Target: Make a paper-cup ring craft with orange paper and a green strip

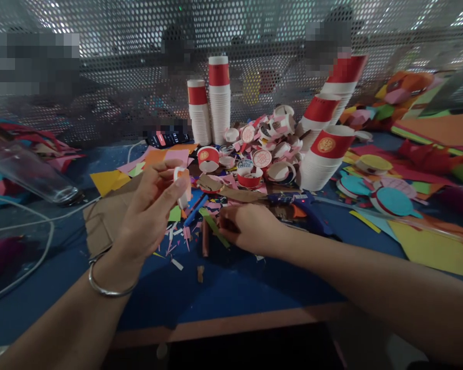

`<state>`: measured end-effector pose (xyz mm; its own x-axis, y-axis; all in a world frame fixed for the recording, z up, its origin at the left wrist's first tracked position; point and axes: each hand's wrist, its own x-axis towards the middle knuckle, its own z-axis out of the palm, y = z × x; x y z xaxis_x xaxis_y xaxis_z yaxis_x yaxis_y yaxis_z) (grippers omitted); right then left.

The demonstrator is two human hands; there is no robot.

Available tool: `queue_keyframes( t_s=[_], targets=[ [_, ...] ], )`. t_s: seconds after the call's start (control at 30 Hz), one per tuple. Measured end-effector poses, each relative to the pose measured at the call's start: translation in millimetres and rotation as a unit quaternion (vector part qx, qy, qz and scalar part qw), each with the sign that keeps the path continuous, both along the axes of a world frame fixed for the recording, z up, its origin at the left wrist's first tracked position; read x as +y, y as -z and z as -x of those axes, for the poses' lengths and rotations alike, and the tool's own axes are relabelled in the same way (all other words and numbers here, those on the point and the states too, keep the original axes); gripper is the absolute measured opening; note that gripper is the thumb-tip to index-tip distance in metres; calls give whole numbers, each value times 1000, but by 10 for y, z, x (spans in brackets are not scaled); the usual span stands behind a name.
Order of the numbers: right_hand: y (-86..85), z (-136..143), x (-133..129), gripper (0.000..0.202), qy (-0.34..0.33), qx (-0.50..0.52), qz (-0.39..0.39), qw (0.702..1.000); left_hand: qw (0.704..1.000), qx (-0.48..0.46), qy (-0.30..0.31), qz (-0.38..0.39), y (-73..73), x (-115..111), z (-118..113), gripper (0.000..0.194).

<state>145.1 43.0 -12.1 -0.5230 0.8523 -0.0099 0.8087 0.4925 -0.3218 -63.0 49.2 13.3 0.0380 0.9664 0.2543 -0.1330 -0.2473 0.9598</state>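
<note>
Between the thumb and fingers of my left hand (148,208) is a small white paper cup piece (182,187) with orange on it, raised over the table. My right hand (250,226) is low over the paper scraps, its fingers curled at a green paper strip (215,227); what the fingertips hold, if anything, is hidden. A brown stick (205,238) lies between my hands, and a blue pen-like tool (196,209) is just right of my left hand. Behind my right hand rests a blue glue gun (316,213).
Stacked red and white cups (219,103) stand at the back, with more stacks (324,159) to the right. Cut cup pieces (261,158) are heaped between them. A glass bottle (34,167), cardboard (100,221) and a white cable (50,241) lie left; yellow paper (435,246) lies right.
</note>
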Motion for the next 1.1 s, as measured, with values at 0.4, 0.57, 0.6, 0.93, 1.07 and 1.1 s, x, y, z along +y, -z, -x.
queue_keyframes(
  t_s=[0.4, 0.57, 0.6, 0.93, 1.07, 1.1],
  targets=[
    [-11, 59, -49, 21, 0, 5, -19, 1000, 991, 115, -42, -58, 53, 11, -28, 57],
    [1, 57, -24, 15, 11, 6, -13, 1000, 949, 286, -79, -110, 72, 33, 76, 62],
    [3, 51, -17, 14, 13, 8, -12, 1000, 939, 313, -84, -117, 67, 32, 101, 60],
    [34, 11, 8, 18, 12, 27, -34, 999, 890, 424, -105, -131, -113, -70, 57, 38],
    [25, 24, 2, 20, 13, 33, -38, 999, 888, 434, -101, -115, -142, -71, 56, 39],
    [25, 27, 2, 21, 13, 35, -38, 999, 886, 438, -101, -116, -128, -57, 75, 40]
  ],
)
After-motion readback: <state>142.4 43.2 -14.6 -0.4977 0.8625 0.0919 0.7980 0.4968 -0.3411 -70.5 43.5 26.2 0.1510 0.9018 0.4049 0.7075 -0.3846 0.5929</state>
